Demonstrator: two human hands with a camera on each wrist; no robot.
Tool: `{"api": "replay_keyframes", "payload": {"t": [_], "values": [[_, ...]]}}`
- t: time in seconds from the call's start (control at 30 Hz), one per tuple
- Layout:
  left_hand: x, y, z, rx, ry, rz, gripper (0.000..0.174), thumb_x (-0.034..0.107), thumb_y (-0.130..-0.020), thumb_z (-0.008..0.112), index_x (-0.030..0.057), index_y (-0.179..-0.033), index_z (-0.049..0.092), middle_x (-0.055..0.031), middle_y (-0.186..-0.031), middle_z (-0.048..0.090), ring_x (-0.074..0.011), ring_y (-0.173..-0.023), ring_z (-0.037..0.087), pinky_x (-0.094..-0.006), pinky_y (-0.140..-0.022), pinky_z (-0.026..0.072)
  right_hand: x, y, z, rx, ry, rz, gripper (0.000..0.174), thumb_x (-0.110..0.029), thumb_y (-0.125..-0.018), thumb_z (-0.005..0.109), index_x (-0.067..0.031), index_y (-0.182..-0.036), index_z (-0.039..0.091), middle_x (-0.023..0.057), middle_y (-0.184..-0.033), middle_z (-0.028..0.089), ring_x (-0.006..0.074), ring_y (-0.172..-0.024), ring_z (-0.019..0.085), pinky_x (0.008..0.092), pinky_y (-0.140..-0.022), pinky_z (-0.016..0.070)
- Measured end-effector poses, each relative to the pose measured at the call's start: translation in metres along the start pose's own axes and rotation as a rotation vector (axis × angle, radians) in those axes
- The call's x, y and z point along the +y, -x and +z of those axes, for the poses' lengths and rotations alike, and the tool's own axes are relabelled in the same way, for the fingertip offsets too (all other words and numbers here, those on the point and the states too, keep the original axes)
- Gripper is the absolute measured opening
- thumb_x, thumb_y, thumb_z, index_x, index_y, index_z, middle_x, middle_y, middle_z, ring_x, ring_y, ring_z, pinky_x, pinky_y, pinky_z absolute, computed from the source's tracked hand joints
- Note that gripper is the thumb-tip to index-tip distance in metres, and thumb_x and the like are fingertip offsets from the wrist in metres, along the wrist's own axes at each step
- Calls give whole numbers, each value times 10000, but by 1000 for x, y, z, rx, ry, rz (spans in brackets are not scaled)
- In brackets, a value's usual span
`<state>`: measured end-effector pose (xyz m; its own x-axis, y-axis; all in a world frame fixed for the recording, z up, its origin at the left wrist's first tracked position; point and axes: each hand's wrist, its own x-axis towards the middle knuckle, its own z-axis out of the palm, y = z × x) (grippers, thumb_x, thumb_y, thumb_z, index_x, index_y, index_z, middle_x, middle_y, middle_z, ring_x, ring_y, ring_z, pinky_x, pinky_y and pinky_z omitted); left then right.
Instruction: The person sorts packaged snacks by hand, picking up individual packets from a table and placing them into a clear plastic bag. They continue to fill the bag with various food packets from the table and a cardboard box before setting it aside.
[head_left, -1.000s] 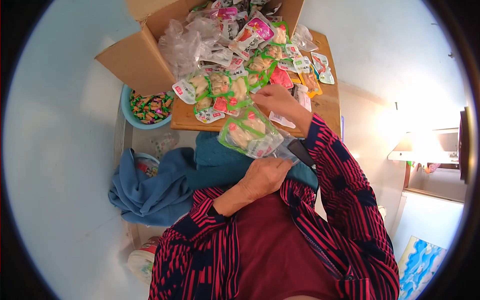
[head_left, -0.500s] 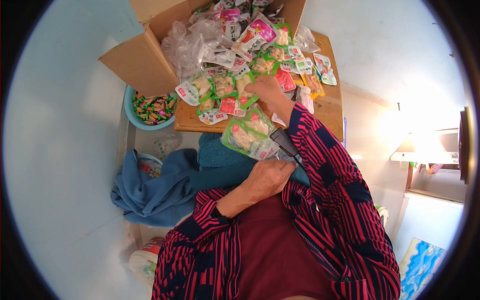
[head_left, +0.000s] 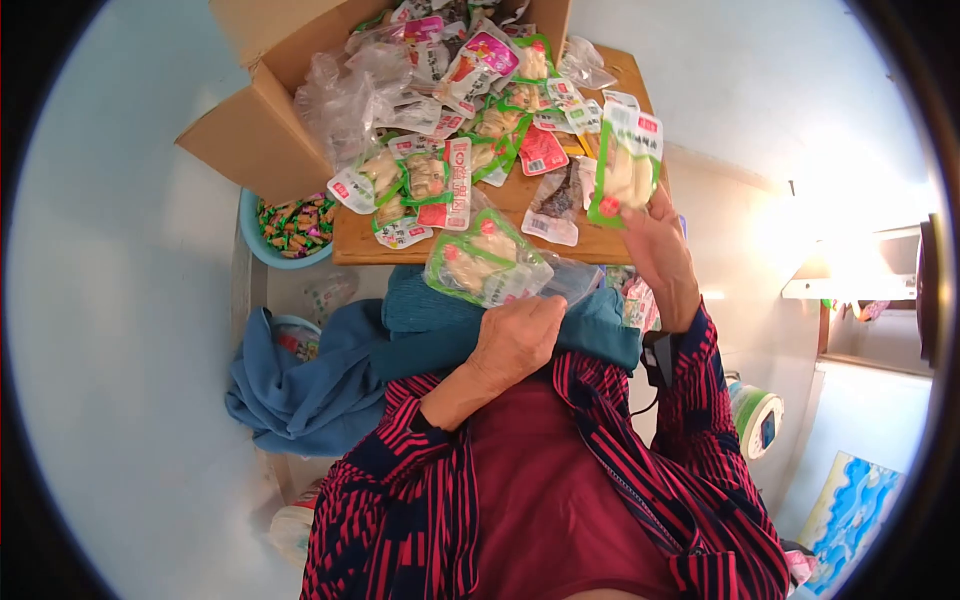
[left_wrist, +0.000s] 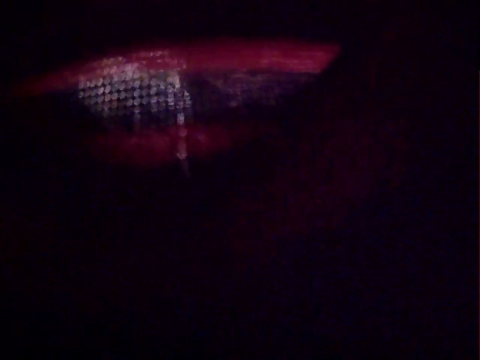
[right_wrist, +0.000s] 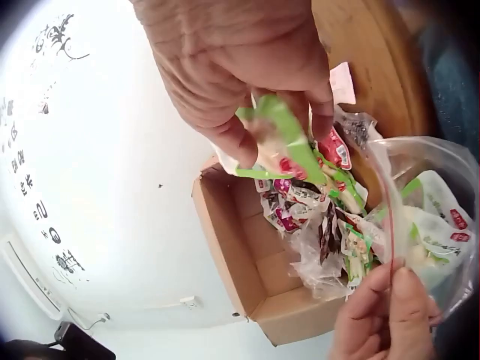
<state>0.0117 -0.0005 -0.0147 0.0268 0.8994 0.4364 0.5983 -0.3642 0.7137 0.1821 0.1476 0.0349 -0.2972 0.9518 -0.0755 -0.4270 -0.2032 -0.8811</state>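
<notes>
My left hand [head_left: 515,338] pinches the edge of a clear zip bag [head_left: 572,280] over the lap. Inside that bag lie green-edged snack packets [head_left: 480,262], seen through the plastic. Raised at the table's right side, my right hand [head_left: 664,258] pinches the lower end of a green and white snack packet [head_left: 630,165] with pale pieces in its window. In the right wrist view, thumb and fingers grip this packet [right_wrist: 281,146], while the left hand [right_wrist: 386,319] holds the bag's rim, its mouth gaping. Dark striped cloth fills the left wrist view.
A cardboard box [head_left: 255,130] on the wooden table [head_left: 480,240] spills out many snack packets [head_left: 425,175] and crumpled clear plastic [head_left: 345,100]. A blue basin [head_left: 262,250] of small wrapped pieces stands to the left. Below it, blue cloth [head_left: 300,390] hangs over another container.
My right hand has taken a green-edged packet from the pile and carried it right and up. The left hand stays at the bag. The head view has shifted slightly.
</notes>
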Motion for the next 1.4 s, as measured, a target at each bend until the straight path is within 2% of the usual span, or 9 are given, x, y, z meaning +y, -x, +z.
{"api": "replay_keyframes", "payload": {"t": [0.13,0.2,0.47,0.63,0.7,0.8,0.97,1.1,1.4], "values": [[3,-2,4,-29,-3,8,110,42,-825,707,63,-923,661,-112,-730,645,-288,-658,663,-394,-568,527,22,26,-52,46,-124,170,385,42,-888,653,-1,-1262,573,117,-1162,691,216,-1041,687,389,-939,546],[5,-2,7,-17,-12,8,104,35,-827,705,57,-918,660,-116,-751,656,-293,-670,668,-392,-576,530,37,31,-60,283,-109,191,360,51,-878,664,11,-1228,591,120,-1145,695,220,-1014,695,381,-910,564],[5,-3,8,-4,-57,-17,102,15,-834,694,44,-924,654,-118,-788,675,-300,-689,676,-380,-582,531,58,23,-89,581,-270,-94,330,37,-879,670,31,-1198,585,120,-1124,669,242,-998,685,386,-873,574],[6,-3,6,-11,-76,-38,108,8,-834,691,41,-929,651,-114,-786,673,-300,-687,676,-377,-578,528,52,44,-101,619,-4,-62,263,-30,-877,687,-3,-1136,645,92,-1020,698,187,-877,697,331,-750,588],[6,-4,6,-10,-85,-45,112,8,-834,692,41,-933,652,-117,-794,676,-302,-685,676,-378,-577,527,44,56,-112,636,342,76,261,-64,-900,663,50,-1130,618,135,-1006,702,226,-800,722,303,-626,609],[6,-4,8,5,-86,-32,115,9,-834,693,42,-936,653,-117,-801,680,-302,-691,680,-375,-582,531,31,72,-122,529,305,195,268,-67,-889,661,55,-1124,623,146,-1002,702,232,-808,728,295,-597,617],[10,-7,6,17,-103,-52,118,12,-835,695,42,-941,655,-119,-815,689,-302,-705,688,-369,-593,538,2,113,-127,362,145,280,410,33,-855,600,77,-1258,545,178,-1122,678,245,-914,719,400,-734,638],[12,-9,9,47,-85,-69,116,16,-839,697,43,-946,658,-123,-810,690,-301,-703,689,-369,-592,538,-16,145,-106,317,32,352,424,88,-840,622,62,-1258,559,178,-1174,675,259,-979,712,381,-819,617],[15,-12,13,22,-83,-28,104,29,-851,690,51,-948,662,-115,-788,684,-293,-671,676,-377,-578,529,30,152,-46,236,-64,437,358,114,-881,534,64,-1234,576,151,-1162,670,231,-1022,686,383,-939,558]]}}
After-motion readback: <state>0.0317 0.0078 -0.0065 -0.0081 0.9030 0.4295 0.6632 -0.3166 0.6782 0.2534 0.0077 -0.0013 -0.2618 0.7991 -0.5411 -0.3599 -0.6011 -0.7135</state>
